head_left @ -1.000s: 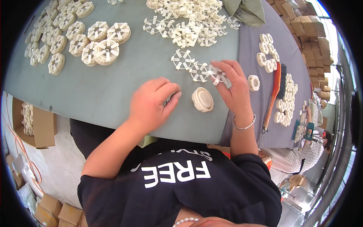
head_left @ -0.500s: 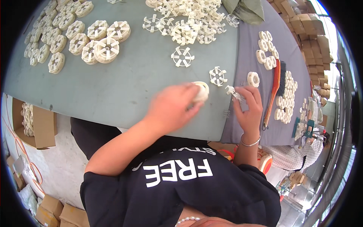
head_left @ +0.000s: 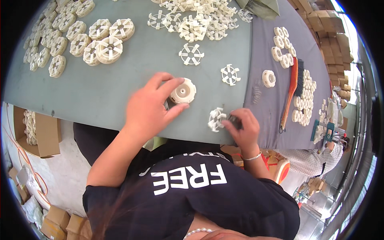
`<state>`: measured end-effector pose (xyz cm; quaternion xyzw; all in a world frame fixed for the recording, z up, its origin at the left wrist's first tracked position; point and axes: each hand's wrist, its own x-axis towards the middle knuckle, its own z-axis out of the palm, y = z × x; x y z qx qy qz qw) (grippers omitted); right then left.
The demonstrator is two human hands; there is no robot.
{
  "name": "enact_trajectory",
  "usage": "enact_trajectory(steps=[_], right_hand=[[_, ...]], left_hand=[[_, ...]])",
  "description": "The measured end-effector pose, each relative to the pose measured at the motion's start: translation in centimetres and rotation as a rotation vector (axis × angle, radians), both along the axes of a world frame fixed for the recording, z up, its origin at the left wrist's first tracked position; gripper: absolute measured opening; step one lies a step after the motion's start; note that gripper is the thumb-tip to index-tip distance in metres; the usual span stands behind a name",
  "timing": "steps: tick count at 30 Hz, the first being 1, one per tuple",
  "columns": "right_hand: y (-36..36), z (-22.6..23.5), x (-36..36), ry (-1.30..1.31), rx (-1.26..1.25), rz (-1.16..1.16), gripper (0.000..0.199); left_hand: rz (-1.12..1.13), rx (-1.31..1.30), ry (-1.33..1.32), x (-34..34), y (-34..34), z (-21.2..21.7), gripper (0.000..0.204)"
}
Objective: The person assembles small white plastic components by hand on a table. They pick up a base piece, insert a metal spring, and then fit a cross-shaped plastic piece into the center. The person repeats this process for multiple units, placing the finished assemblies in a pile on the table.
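My left hand (head_left: 150, 102) has its thumb and forefinger around the rim of a round cream plastic housing (head_left: 186, 93), which has a raised centre with a small hole. My right hand (head_left: 246, 127) pinches a small dark, coil-like metal piece (head_left: 235, 121), partly hidden by the fingers. Against those fingertips, near the table's front edge, is a white spoked plastic ring (head_left: 216, 119); whether it is held or only touched is unclear. Farther off lie two more spoked rings, a near one (head_left: 230, 75) and a far one (head_left: 191, 54). Thin coil springs (head_left: 257, 93) rest on the grey cloth.
A heap of spoked rings (head_left: 200, 24) lies at the far middle. Assembled round parts (head_left: 109, 50) cover the far left. On the grey cloth are a single round part (head_left: 269, 78), a red-handled brush (head_left: 291, 92) and several small rings (head_left: 306, 98). An open carton (head_left: 44, 136) stands below left.
My left hand has moved left with the round housing, whose centre now faces up. My right hand has come nearer and left with the spoked ring. The spring at the table's front edge no longer shows there.
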<state>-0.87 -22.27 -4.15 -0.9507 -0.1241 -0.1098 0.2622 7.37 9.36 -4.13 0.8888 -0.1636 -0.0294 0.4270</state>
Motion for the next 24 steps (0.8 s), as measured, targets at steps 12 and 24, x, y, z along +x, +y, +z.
enact_trajectory(steps=[12,24], right_hand=[[1.5,2.5,5.5,0.421,0.76,0.22,0.032],[8.2,1.1,11.0,-0.029,0.111,0.518,0.025]], left_hand=[[-0.041,-0.001,-0.009,0.3,0.2,-0.4,0.053],[-0.057,-0.027,0.042,0.6,0.7,-0.6,0.054]])
